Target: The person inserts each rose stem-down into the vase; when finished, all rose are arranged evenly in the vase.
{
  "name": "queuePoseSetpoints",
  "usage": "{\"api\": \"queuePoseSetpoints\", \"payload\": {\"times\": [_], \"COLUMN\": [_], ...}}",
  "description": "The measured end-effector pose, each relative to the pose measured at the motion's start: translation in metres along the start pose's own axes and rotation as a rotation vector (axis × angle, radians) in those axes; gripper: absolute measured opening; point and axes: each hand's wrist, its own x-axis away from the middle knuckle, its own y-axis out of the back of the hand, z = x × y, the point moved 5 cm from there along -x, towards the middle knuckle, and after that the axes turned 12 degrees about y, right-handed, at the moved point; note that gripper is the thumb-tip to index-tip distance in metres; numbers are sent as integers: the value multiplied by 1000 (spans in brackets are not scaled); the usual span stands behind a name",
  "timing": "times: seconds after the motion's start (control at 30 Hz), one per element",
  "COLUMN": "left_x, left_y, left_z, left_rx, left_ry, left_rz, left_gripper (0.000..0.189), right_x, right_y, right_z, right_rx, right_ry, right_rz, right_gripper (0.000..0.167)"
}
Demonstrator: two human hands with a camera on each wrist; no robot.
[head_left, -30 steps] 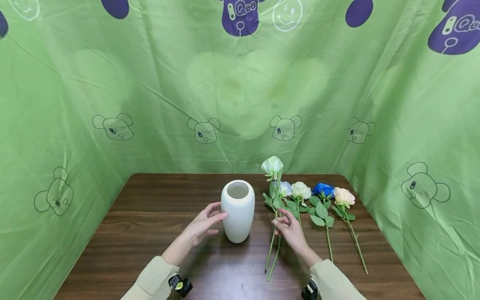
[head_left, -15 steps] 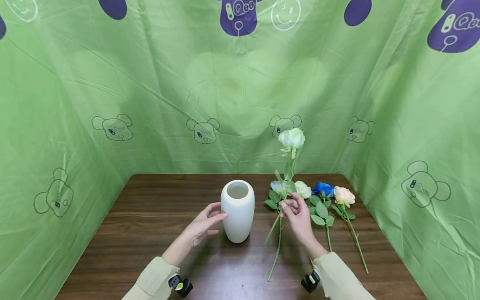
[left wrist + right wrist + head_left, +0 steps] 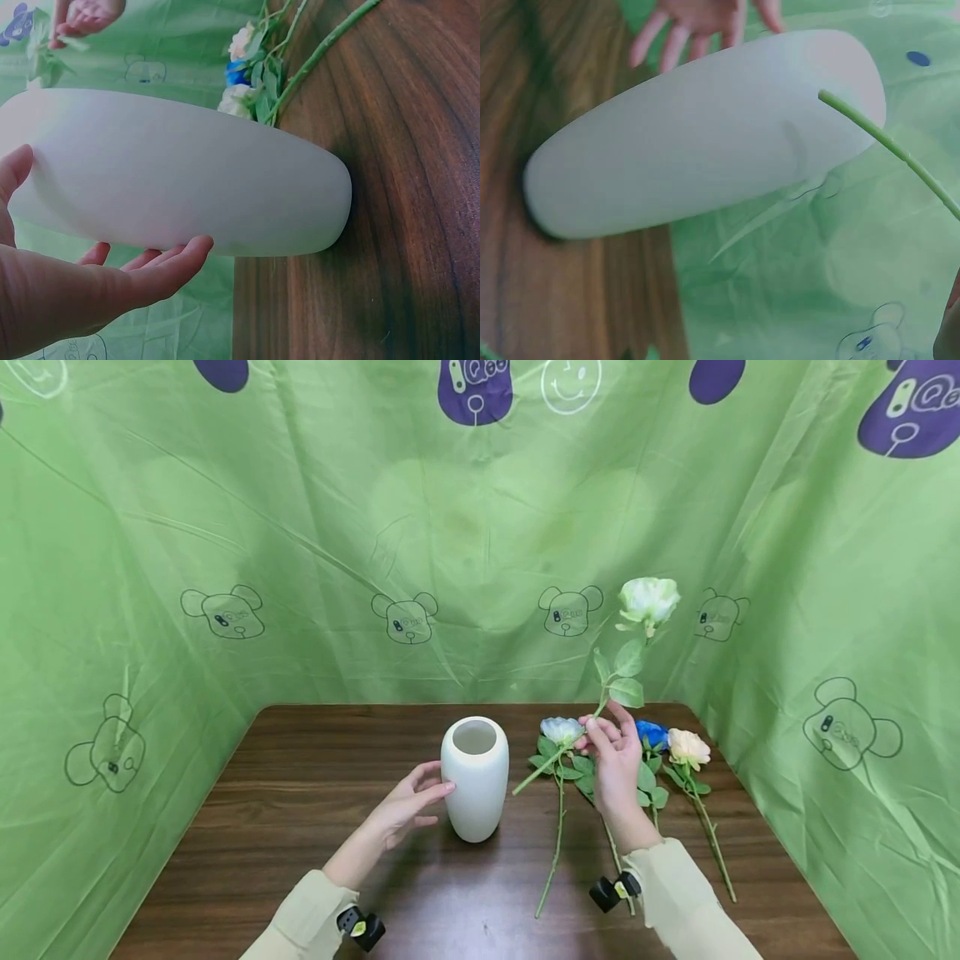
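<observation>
A tall white vase (image 3: pixel 476 789) stands upright on the table, its round mouth facing up. My left hand (image 3: pixel 405 811) touches its left side, with thumb and fingers spread along the wall, as the left wrist view shows. Over the flowers to the right, my right hand (image 3: pixel 619 767) pinches the stem of a white rose (image 3: pixel 649 600) between thumb and fingers. The rose leans, bloom up to the right and bare stem end down to the left towards the vase. In the right wrist view the green stem end (image 3: pixel 900 153) appears in front of the vase.
On the brown wooden table (image 3: pixel 315 760) lie a pale blue rose (image 3: pixel 561 730), a blue rose (image 3: pixel 651 734) and a peach rose (image 3: pixel 688 747), right of the vase. Another white rose (image 3: pixel 237 100) shows in the left wrist view. Green cloth (image 3: pixel 315 527) hangs around the table.
My right hand has lifted the white rose off the table, moving up and to the right while the stem tilted. The left hand and the vase have stayed put.
</observation>
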Motion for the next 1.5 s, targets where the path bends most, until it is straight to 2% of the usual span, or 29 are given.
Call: {"api": "queuePoseSetpoints", "payload": {"times": [0.37, 0.57, 0.77, 1.0, 1.13, 1.23, 1.37, 1.47, 1.5], "left_x": [-2, -1, 0, 0, 0, 0, 1, 1, 0], "left_y": [0, 1, 1, 0, 0, 0, 0, 0, -1], "left_z": [2, 1, 0, 1, 1, 1, 0, 0, 0], "left_rx": [-1, -3, -7, -5, -4, -2, -4, -6, -7], "left_ry": [8, 5, 4, 10, 8, 7, 6, 7, 9], "left_rz": [10, 3, 9, 14, 19, 24, 30, 34, 35], "left_gripper": [60, 59, 61, 61, 61, 63, 63, 63, 63], "right_x": [-26, -29, -26, -17, -12, -8, 2, 9, 11], "right_y": [-28, -49, -65, -78, -84, -91, -104, -111, -112], "right_z": [16, 12, 2, -11, -14, -12, -5, 1, 2], "right_rx": [-100, -57, 82, 144, 214, 267, 344, 445, 475], "right_ry": [52, 41, 45, 62, 72, 62, 62, 105, 117], "right_rz": [-56, -1, 127, 317, 406, 507, 668, 781, 813], "right_gripper": [44, 45, 40, 32, 26, 22, 36, 46, 45]}}
